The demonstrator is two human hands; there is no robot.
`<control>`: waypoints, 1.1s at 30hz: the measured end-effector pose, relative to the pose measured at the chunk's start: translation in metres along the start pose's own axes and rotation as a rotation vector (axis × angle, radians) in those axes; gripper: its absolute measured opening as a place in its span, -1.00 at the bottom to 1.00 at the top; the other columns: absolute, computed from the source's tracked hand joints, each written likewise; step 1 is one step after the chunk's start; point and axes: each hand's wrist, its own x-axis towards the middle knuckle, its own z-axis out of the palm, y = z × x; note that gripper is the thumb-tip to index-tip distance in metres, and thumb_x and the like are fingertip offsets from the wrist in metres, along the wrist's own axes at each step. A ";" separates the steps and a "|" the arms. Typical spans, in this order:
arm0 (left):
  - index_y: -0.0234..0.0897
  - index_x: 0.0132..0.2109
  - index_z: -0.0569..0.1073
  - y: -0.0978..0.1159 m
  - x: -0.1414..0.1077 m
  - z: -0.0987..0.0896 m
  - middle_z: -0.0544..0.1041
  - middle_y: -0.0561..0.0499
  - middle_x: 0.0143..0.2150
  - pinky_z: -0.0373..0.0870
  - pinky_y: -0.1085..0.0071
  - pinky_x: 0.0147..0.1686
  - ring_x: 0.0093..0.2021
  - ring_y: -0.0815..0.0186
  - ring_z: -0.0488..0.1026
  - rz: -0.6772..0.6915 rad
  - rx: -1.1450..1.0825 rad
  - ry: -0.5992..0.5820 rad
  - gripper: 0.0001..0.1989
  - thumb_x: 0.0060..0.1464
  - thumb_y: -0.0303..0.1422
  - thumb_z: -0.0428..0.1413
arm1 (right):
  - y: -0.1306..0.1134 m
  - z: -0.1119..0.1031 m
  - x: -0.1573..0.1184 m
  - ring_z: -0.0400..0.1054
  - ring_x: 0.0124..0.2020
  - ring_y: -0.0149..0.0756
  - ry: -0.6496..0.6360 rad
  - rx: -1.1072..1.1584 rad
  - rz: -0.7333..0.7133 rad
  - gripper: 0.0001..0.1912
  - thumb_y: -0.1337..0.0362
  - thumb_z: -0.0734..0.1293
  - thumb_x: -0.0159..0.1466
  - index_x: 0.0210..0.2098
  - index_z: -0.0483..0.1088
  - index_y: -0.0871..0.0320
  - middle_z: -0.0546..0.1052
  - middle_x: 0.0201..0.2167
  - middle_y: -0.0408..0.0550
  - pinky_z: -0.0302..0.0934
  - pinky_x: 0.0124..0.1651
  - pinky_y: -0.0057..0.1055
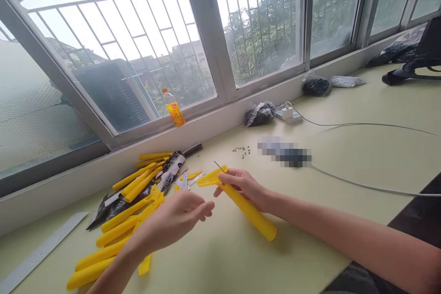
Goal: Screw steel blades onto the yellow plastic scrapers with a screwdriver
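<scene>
My right hand [246,186] is closed around a yellow plastic scraper handle [253,213], its flared head [208,178] pointing left and its round end toward me. A thin metal rod [219,166] sticks up beside my right thumb at the head; its kind is unclear. My left hand [188,213] hovers just left of the handle, apart from it, fingers curled and thumb against them. Anything pinched there is too small or hidden to make out. Beneath and behind my left forearm lie several more yellow scraper handles [119,233]. Thin metal blades [185,180] lie beyond my left hand.
Small screws [243,150] are scattered on the pale table [303,252]. Black packaging [113,209] lies under yellow handles at left, near a flat metal strip [41,250]. An orange drink bottle [175,109] stands on the sill. Bagged parts [260,115] and a grey cable [361,187] are farther right.
</scene>
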 end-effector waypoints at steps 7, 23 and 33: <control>-0.19 0.05 0.53 -0.032 0.013 -0.067 0.66 -0.08 -0.11 0.43 0.33 -0.14 -0.12 0.09 0.60 -0.104 0.606 0.509 -0.53 0.22 0.02 0.01 | 0.000 -0.025 0.014 0.27 -0.56 -0.37 0.114 -0.152 -0.068 -0.60 -0.07 0.40 0.23 -0.23 0.43 0.16 0.50 -0.61 -0.16 0.03 -0.43 -0.43; -0.38 -0.16 0.56 -0.086 0.080 -0.018 0.61 -0.32 -0.20 0.41 0.26 -0.19 -0.14 -0.06 0.58 -0.338 0.856 0.499 -0.75 0.03 -0.55 0.05 | -0.003 -0.024 0.015 0.38 -0.48 -0.35 -0.054 -0.226 -0.010 -0.56 -0.07 0.44 0.19 -0.26 0.50 0.23 0.52 -0.53 -0.12 0.09 -0.36 -0.42; -0.25 -0.43 0.45 -0.092 0.070 -0.020 0.54 -0.17 -0.40 0.38 0.18 -0.23 -0.26 -0.07 0.57 -0.141 0.692 0.694 -0.81 0.12 -0.33 0.06 | 0.001 -0.025 0.014 0.28 -0.48 -0.37 -0.114 -0.242 -0.018 -0.53 -0.13 0.36 0.27 -0.28 0.44 0.21 0.54 -0.48 -0.09 0.04 -0.36 -0.42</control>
